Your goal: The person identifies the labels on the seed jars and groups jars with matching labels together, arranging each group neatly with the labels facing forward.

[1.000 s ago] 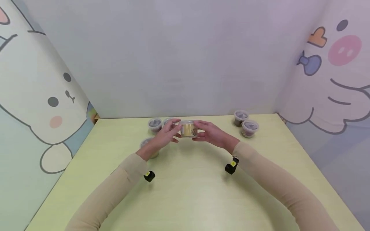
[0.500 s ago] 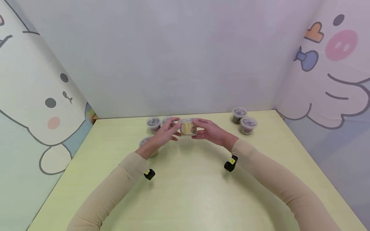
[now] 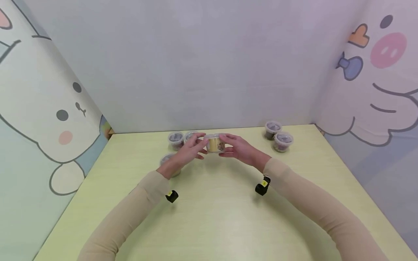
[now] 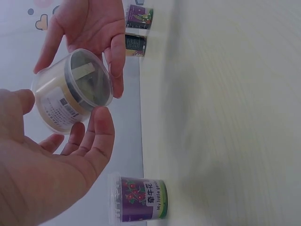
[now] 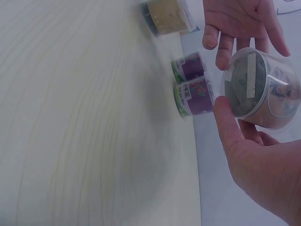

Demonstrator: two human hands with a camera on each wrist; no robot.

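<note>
The yellow cup (image 3: 216,144) is up in the air over the back part of the table (image 3: 222,217), and both hands have it. The left hand (image 3: 189,150) holds one side and the right hand (image 3: 241,149) holds the other. On each hand the fingers are bent and spread about as wide as the cup — thumb by the top end, fingertips by the low end — with the cup held in between. The cup is see-through. Its low end shows dark stuff and a pale strip. Its side has a picture and a label with small print.

Just past the left hand are two purple cups (image 5: 200,96), close together on the table. A tan cup (image 5: 167,19) is nearer, and the left arm hides part of it in the head view. Off to the right, well apart from the hands, a dark cup (image 3: 270,136) is close to a red-purple cup (image 3: 283,143).

The sleeves (image 3: 310,199) are tan — and each wrist has a small black camera (image 3: 262,187). The back wall (image 3: 209,72) is pale, with a cartoon pig (image 3: 388,50) to the right.
</note>
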